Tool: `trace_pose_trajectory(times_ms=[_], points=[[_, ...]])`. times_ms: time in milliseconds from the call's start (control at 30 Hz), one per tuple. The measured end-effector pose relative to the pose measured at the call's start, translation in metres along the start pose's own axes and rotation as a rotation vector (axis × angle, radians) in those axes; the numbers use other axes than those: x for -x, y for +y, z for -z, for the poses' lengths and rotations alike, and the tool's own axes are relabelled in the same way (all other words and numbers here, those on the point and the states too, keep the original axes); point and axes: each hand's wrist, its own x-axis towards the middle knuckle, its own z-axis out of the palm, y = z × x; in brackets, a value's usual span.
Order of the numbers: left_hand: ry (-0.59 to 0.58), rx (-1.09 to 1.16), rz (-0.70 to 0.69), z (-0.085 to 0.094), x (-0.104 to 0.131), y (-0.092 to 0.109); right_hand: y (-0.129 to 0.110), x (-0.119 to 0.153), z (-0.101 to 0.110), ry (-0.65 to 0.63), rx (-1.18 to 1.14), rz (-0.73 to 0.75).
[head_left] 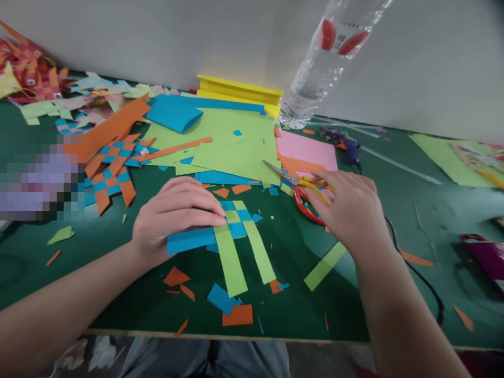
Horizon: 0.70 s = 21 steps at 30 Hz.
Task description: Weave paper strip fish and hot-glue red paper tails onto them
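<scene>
Blue and green paper strips are woven into a small checkered piece (235,229), with loose green ends pointing toward me and a blue end to the left. My left hand (177,215) is closed on the left side of this weave, the fingertips pressing on its top. At the right, my right hand (346,205) has its fingers around the yellow handle of a pair of scissors (285,174). The scissors' other handle is red, and their blades point away to the left over the green paper. Beneath my right wrist lies a loose green strip (325,266).
Green sheets (236,142), blue paper (173,113) and pink paper (309,149) are piled at the back. Orange-blue woven pieces (112,186) lie left. A bottle (315,73) and a glue gun (346,147) stand behind. Scraps litter the green table (137,294); a black cable (417,278) runs right.
</scene>
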Motion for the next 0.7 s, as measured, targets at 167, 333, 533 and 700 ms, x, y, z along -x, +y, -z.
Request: trace_pose_trajectory(times_ms=[167,333,533,700], points=[[0.024,-0.023,-0.151,-0.001,-0.004,-0.003,-0.028,-0.001,0.005,0.056,-0.325,0.349],[-0.037,-0.045,-0.185,-0.001,-0.005,-0.002,-0.057,0.008,0.006,0.109,-0.431,0.658],[-0.125,-0.026,-0.197,-0.002,-0.005,-0.001,-0.068,0.013,0.012,0.207,-0.464,0.738],[-0.100,0.027,-0.138,-0.003,-0.004,-0.004,-0.061,0.011,0.015,0.208,-0.531,0.657]])
